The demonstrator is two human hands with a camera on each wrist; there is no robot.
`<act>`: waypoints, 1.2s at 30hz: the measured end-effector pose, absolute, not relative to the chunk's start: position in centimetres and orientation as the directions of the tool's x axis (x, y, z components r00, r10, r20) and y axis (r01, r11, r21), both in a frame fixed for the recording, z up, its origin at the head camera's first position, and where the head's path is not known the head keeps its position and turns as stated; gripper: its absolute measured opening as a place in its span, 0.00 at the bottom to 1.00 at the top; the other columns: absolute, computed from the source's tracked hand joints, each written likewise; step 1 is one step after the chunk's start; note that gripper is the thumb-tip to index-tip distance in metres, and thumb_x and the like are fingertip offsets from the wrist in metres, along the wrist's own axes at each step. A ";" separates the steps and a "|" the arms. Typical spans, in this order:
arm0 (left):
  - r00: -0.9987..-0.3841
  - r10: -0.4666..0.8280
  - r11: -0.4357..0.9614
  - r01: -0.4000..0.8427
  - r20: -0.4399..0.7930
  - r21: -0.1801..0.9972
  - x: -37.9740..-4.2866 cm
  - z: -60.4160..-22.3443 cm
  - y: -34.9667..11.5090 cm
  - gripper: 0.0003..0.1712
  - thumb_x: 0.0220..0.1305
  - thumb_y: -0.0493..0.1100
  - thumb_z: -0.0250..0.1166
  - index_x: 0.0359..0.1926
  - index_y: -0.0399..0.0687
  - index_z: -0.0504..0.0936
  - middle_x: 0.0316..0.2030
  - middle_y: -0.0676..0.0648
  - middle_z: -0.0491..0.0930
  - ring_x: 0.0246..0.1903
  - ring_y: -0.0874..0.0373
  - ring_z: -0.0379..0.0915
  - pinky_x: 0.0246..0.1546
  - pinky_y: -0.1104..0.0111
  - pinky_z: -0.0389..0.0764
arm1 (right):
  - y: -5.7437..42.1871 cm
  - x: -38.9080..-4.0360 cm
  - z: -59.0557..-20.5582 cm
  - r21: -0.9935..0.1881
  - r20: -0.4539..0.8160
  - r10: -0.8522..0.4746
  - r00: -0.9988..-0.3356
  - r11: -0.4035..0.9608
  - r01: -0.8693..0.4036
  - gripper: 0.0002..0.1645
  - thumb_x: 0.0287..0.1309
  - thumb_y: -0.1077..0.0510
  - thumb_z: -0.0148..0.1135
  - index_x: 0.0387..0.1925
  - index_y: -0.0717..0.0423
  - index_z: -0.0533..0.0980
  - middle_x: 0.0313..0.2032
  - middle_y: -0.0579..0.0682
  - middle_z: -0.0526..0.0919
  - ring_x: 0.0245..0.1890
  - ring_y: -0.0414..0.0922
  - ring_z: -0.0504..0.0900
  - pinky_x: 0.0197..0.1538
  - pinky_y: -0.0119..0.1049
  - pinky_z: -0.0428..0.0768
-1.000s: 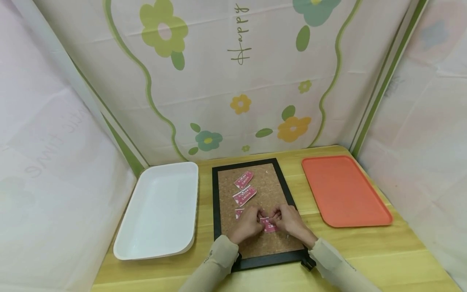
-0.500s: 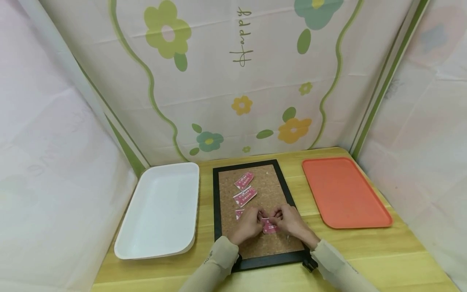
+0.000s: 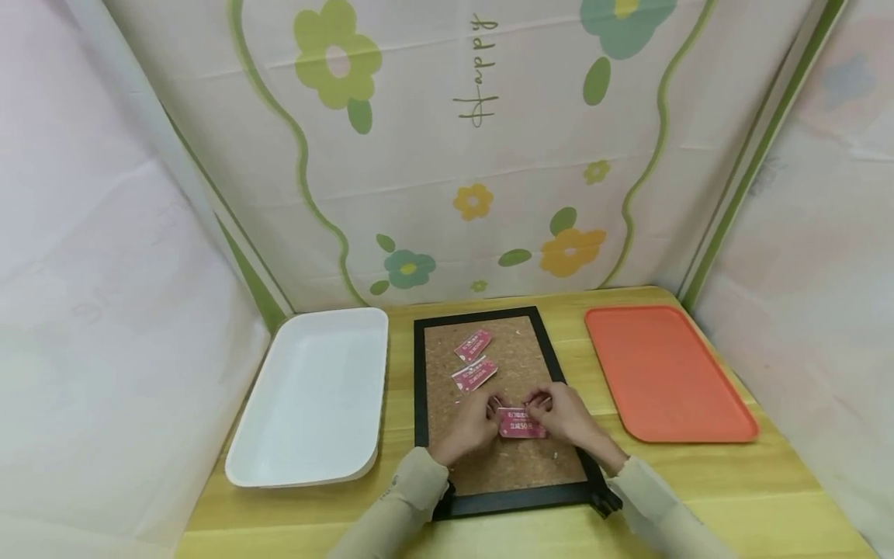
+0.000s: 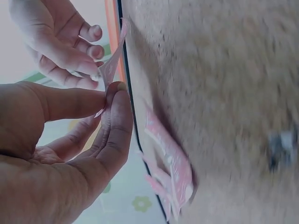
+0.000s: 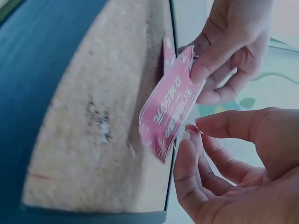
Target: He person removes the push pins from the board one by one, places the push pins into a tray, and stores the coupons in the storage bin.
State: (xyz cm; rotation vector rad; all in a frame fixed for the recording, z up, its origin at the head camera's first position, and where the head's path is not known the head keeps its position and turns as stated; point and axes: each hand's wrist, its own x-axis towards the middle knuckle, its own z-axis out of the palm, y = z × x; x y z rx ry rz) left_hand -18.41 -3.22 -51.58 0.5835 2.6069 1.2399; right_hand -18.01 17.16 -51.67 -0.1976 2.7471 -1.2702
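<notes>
Thumb and index finger of the left hand (image 3: 471, 425) pinch a pink card (image 3: 520, 429) near its left end. The right hand (image 3: 567, 415) has its fingers curled in at the card's far right corner, thumb and fingertips almost meeting; whether they grip its edge or something small, I cannot tell. The card is thin and bows along its length in both wrist views, so it should be feather-light and floppy, easily creased or torn, and perhaps a little slick if the print is glossy. A light pinch on the edges, close to the two ends, would probably keep it flattest and leave the lettering uncovered.

Its long axis runs left to right across the person's front, roughly in line with the near bar of the black frame (image 3: 517, 498). The printed side faces up, its lines following the length. It sits over the middle of the cork board (image 3: 506, 466), seemingly lifted off it. Beyond the hands, two similar cards (image 3: 476, 374) lie aslant, right ends pointing farther away. Outside the frame, the tabletop (image 3: 705, 485) carries a white tray (image 3: 314, 396) to the left and a red tray (image 3: 667, 373) to the right
</notes>
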 end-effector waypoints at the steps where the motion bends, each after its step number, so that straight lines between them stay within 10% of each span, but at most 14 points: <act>1: -0.901 0.433 0.573 0.276 0.000 0.772 -18.5 -51.4 -3.5 0.09 0.67 0.27 0.64 0.46 0.39 0.84 0.37 0.44 0.85 0.33 0.64 0.77 0.32 0.74 0.79 | 17.3 -18.1 -51.5 -0.764 -0.039 -0.165 -0.986 0.640 -0.077 0.05 0.65 0.65 0.64 0.39 0.59 0.85 0.34 0.49 0.88 0.33 0.40 0.84 0.37 0.34 0.83; 22: -0.885 0.422 0.550 0.424 0.199 0.720 -20.1 -46.8 -10.6 0.07 0.71 0.30 0.63 0.46 0.36 0.86 0.38 0.40 0.87 0.35 0.52 0.84 0.36 0.71 0.84 | 21.0 -19.0 -48.0 -0.739 0.055 -0.150 -0.987 0.659 -0.141 0.08 0.70 0.62 0.61 0.44 0.55 0.85 0.40 0.53 0.88 0.36 0.43 0.83 0.33 0.33 0.80; 36: -0.950 0.195 0.607 0.313 0.246 0.731 -21.9 -44.7 -16.4 0.09 0.72 0.35 0.65 0.49 0.45 0.87 0.41 0.43 0.87 0.35 0.56 0.85 0.39 0.63 0.87 | 23.4 -19.8 -46.8 -0.694 0.089 -0.138 -0.986 0.702 -0.161 0.08 0.71 0.61 0.61 0.45 0.55 0.84 0.41 0.53 0.88 0.36 0.44 0.83 0.37 0.37 0.81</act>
